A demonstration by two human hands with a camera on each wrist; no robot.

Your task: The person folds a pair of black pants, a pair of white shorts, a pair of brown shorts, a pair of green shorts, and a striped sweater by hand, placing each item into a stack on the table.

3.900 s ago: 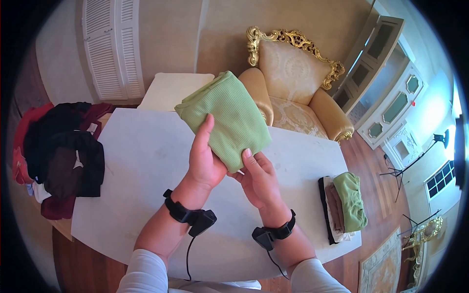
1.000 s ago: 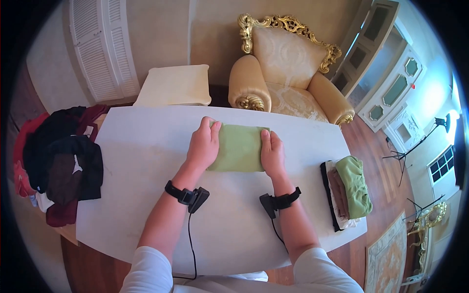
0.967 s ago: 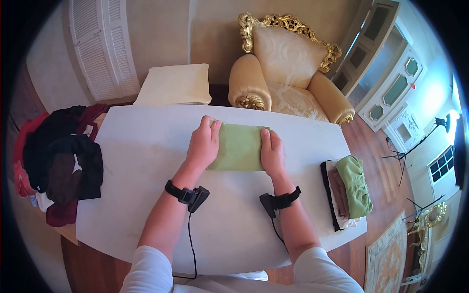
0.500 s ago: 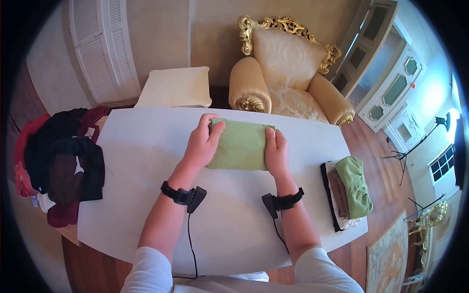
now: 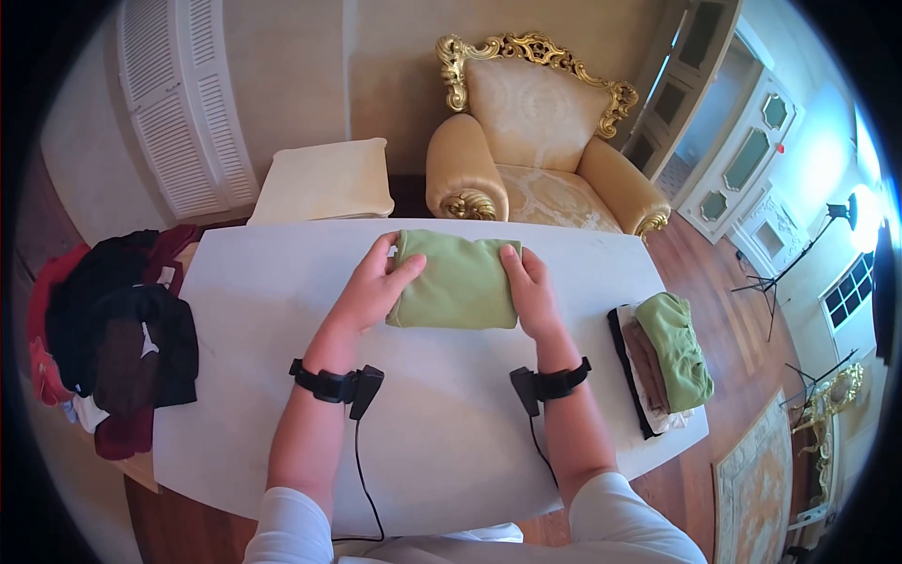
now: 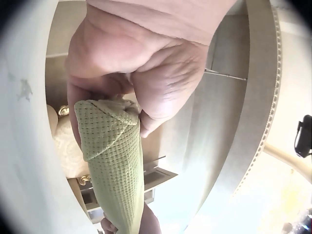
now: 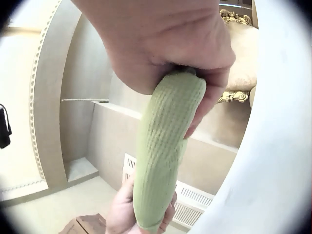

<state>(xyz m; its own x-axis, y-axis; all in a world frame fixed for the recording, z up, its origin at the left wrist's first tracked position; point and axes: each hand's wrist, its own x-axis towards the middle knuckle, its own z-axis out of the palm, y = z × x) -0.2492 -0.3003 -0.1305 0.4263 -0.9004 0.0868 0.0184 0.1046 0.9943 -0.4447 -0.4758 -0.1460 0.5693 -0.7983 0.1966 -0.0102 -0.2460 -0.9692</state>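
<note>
A folded green ribbed cloth [image 5: 456, 282] is held up over the white table [image 5: 423, 432] by both hands. The left hand [image 5: 368, 287] grips its left edge, thumb on the near face and fingers behind. On the opposite edge, the right hand [image 5: 534, 291] pinches it the same way. In the left wrist view the cloth [image 6: 114, 161] shows its layered, folded end inside the left hand [image 6: 136, 63]. The right wrist view shows the cloth [image 7: 163, 146] edge-on, thick and rounded, within the right hand [image 7: 170, 44].
A loose heap of dark and red clothes [image 5: 122, 329] lies at the left. Near the table's right edge is a stack of folded clothes with a green one [image 5: 675, 352] at its right side. Behind the table stand a gold armchair [image 5: 540, 122] and a cream stool [image 5: 324, 179].
The green cloth, earlier raised and tilted, is now level and lower between both hands. Over the last moments the left thumb has moved further in over its face, and the head view has shifted slightly.
</note>
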